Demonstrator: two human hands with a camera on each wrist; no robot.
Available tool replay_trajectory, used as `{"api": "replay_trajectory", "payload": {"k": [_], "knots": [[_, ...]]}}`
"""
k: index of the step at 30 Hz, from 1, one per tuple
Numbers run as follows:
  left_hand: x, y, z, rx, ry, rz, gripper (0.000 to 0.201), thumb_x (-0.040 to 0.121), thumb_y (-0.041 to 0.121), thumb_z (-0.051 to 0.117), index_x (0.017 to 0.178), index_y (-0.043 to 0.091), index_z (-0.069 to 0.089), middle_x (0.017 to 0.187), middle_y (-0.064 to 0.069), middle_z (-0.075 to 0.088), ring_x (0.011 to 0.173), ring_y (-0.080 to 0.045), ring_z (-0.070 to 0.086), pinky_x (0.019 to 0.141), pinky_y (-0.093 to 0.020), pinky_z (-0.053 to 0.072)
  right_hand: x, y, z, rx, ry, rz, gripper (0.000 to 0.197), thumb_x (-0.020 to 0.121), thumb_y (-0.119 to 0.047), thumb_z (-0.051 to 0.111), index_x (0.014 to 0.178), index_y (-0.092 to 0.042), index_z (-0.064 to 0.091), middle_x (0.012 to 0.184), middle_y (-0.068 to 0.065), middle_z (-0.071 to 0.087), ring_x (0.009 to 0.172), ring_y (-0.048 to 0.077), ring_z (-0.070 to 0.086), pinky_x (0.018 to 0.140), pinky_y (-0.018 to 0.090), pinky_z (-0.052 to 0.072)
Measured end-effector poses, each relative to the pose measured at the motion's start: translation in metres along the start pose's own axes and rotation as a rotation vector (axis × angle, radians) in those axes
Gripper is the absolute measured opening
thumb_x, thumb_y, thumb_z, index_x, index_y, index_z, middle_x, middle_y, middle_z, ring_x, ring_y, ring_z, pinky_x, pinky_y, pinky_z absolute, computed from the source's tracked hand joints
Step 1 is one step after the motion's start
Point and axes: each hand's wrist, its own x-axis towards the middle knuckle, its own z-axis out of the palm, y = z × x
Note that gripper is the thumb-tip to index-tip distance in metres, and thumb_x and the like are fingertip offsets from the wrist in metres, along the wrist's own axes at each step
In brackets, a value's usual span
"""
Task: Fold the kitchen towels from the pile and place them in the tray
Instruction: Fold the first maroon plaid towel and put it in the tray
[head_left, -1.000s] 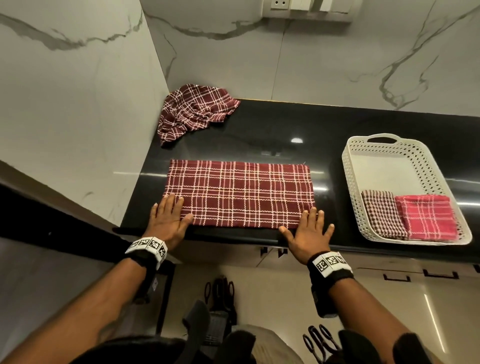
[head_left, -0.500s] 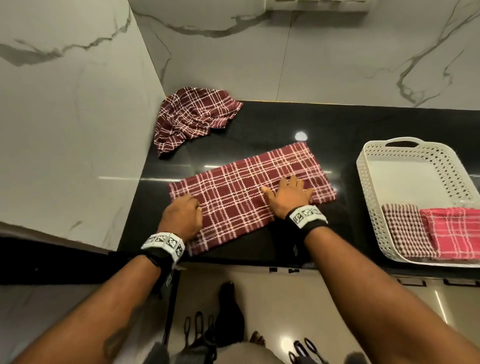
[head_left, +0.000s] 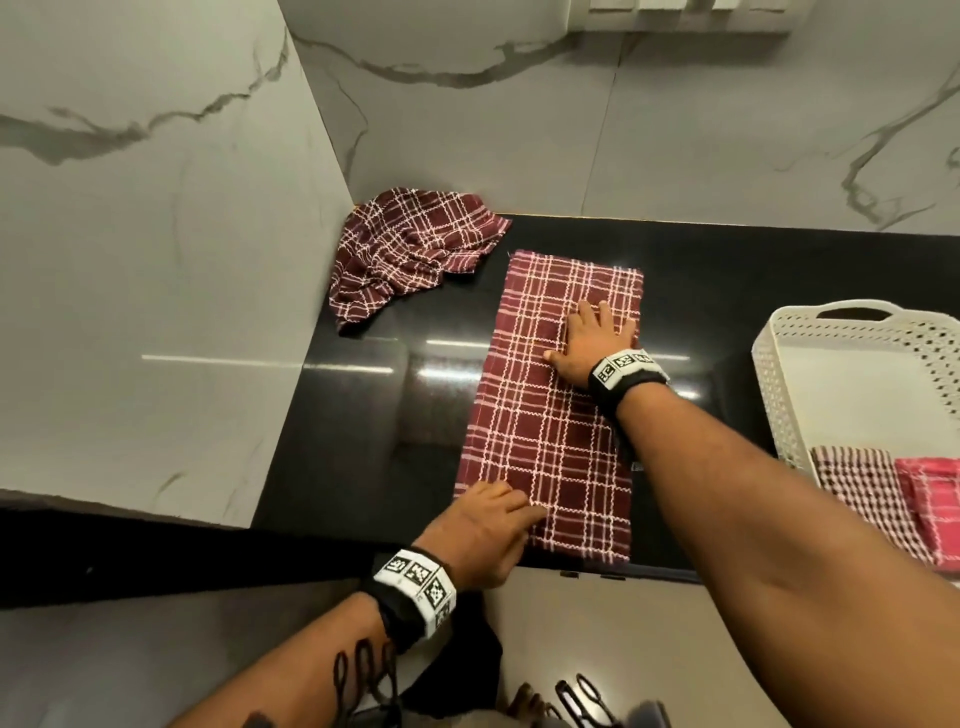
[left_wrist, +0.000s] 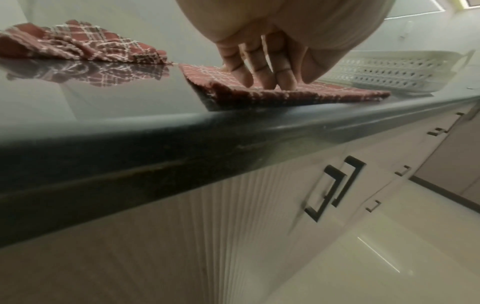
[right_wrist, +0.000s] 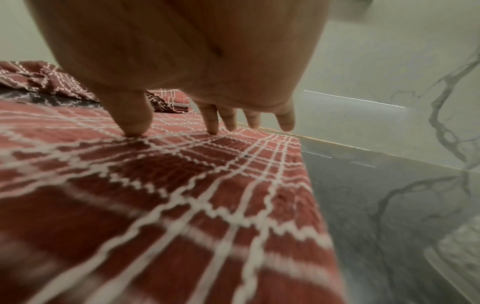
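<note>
Towel now turned lengthwise vs before, both hands apparently flat, fingers spread

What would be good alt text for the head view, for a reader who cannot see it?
Two hands press a maroon plaid towel flat on a black counter: the left hand on its near left corner, the right hand farther along. A crumpled towel lies in the far corner, and a white tray at right holds two folded towels.

Black countertop bears a flat plaid towel; crumpled towel; white tray.
</note>
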Motion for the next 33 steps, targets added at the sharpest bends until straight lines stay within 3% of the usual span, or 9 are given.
{"api": "replay_trajectory", "payload": {"k": [3,6,9,12,15,17,21,27,33], "knots": [[-0.007,-0.004,-0.001,-0.023,0.134,-0.035,0.036,0.085,0.024,0.055,0.12,0.02,0.066,0.113,0.003,0.062,0.108,-0.018,0.056,0.1,-0.035,0.044,-0.031,0.004,0.009,0.07,0.079,0.034,0.064,0.093,-0.044,0.054,0.147,-0.017,0.035,0.164,0.008,0.01,0.151,0.033,0.003,0.116,0.066,0.009],[-0.024,-0.014,-0.003,-0.008,0.258,-0.228,0.031,0.084,0.023,0.06,0.113,0.017,0.068,0.118,0.0,0.059,0.115,-0.021,0.053,0.099,-0.044,0.045,-0.089,0.008,0.026,0.12,0.049,-0.001,0.056,0.093,-0.042,0.054,0.142,-0.017,0.04,0.16,0.01,0.019,0.148,0.035,0.011,0.117,0.063,0.016],[-0.044,-0.011,-0.001,0.006,0.228,-0.318,0.029,0.087,0.034,0.059,0.112,0.021,0.065,0.118,0.004,0.055,0.111,-0.018,0.051,0.092,-0.041,0.048,-0.163,0.016,0.05,0.15,0.076,-0.055,0.05,0.091,-0.04,0.057,0.134,-0.018,0.045,0.149,0.009,0.032,0.139,0.033,0.025,0.114,0.057,0.025],[-0.06,-0.012,0.005,-0.003,0.17,-0.329,0.044,0.087,0.048,0.058,0.117,0.017,0.065,0.125,0.001,0.056,0.113,-0.02,0.051,0.096,-0.038,0.049,-0.22,0.025,0.078,0.123,0.131,-0.117,0.04,0.088,-0.044,0.059,0.118,-0.019,0.051,0.126,0.006,0.045,0.117,0.029,0.041,0.095,0.047,0.04],[-0.069,-0.004,0.013,-0.005,0.116,-0.316,0.057,0.073,0.041,0.081,0.12,0.013,0.064,0.128,-0.003,0.055,0.116,-0.025,0.052,0.099,-0.041,0.05,-0.265,0.037,0.107,0.054,0.033,-0.133,0.055,0.079,-0.052,0.07,0.12,-0.022,0.048,0.12,0.001,0.044,0.11,0.026,0.043,0.088,0.044,0.042],[-0.07,0.01,0.014,0.029,0.11,-0.354,0.055,0.065,0.024,0.089,0.115,0.016,0.065,0.122,-0.002,0.056,0.109,-0.026,0.053,0.091,-0.044,0.053,-0.279,0.047,0.121,0.003,0.02,-0.134,0.058,0.077,-0.038,0.076,0.123,-0.024,0.044,0.122,0.0,0.043,0.11,0.026,0.044,0.088,0.044,0.044],[-0.068,0.024,0.014,0.062,0.19,-0.399,0.034,0.069,0.01,0.082,0.096,0.02,0.065,0.105,-0.001,0.057,0.087,-0.024,0.051,0.072,-0.04,0.054,-0.277,0.055,0.122,0.0,0.137,-0.179,0.039,0.084,-0.002,0.057,0.119,-0.016,0.052,0.12,0.006,0.051,0.107,0.03,0.047,0.083,0.043,0.046],[-0.072,0.036,0.001,-0.013,0.249,-0.302,0.013,0.088,0.006,0.064,0.096,0.015,0.065,0.1,-0.002,0.06,0.077,-0.025,0.061,0.065,-0.04,0.057,-0.282,0.07,0.121,0.084,0.188,-0.223,0.02,0.084,-0.003,0.06,0.103,-0.01,0.062,0.104,0.01,0.058,0.095,0.032,0.052,0.079,0.047,0.05],[-0.086,0.046,-0.019,-0.013,0.275,-0.19,0.028,0.077,-0.005,0.073,0.099,0.012,0.074,0.094,-0.001,0.07,0.081,-0.02,0.063,0.069,-0.036,0.058,-0.31,0.08,0.108,0.214,0.249,-0.259,0.015,0.093,-0.013,0.061,0.101,-0.019,0.072,0.097,0.001,0.062,0.088,0.022,0.053,0.075,0.037,0.05]]}}
